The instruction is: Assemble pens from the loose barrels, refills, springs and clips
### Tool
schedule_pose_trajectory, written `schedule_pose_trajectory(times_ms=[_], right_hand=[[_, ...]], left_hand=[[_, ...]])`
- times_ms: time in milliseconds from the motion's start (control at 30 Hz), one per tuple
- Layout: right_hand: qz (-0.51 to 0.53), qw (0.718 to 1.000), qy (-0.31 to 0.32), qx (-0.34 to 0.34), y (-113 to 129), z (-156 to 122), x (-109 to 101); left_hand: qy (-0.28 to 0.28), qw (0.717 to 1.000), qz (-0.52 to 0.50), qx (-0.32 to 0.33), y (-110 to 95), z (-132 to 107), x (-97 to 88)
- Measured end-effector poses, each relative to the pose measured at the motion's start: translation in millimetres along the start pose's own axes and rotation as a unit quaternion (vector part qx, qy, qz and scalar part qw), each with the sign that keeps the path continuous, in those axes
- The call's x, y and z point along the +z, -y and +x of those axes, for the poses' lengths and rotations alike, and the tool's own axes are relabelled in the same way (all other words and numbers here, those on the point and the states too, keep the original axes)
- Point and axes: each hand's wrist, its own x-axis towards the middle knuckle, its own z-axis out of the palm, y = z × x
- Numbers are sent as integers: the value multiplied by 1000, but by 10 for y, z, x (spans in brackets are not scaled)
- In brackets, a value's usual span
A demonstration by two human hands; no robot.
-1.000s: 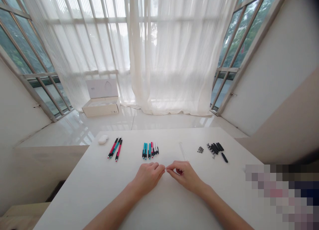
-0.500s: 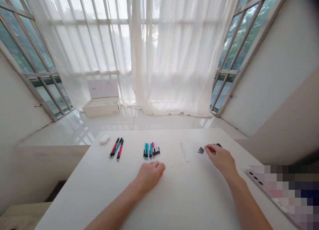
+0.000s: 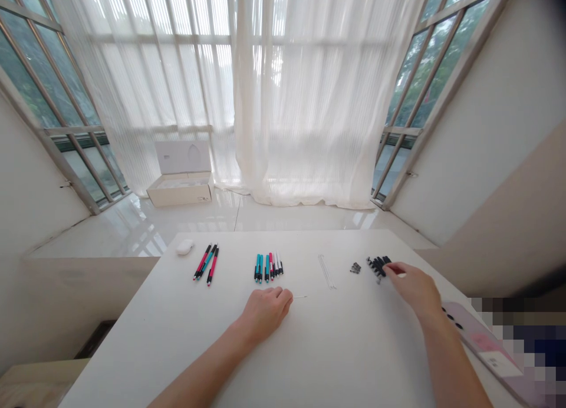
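Now, right hand [image 3: 413,289] beside black pen parts [image 3: 378,265].
Fingers curled, grip unclear; parts look light, best pinched mid-barrel. Left hand [image 3: 265,315] closed, resting.

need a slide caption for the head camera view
Right hand beside a cluster of small black parts on a white table, left hand near a thin pale rod
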Motion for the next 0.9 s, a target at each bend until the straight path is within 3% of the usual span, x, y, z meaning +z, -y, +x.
schedule_pose_trajectory(times_ms=[300, 633, 733, 800, 900], right_hand=[[14, 982, 44, -185, 435, -211, 259], [-28, 982, 68, -174, 472, -240, 281], [6, 979, 76, -191, 518, -251, 260], [79, 964, 109, -228, 622, -305, 241], [213, 910, 230, -270, 873, -496, 222]], left_hand=[[2, 1000, -4, 0, 4, -3, 0], [5, 1000, -5, 6, 11, -3, 3], [2, 1000, -7, 6, 12, -4, 8], [-3, 1000, -7, 2, 10, -3, 8], [-13, 1000, -7, -3, 7, 2, 4]])
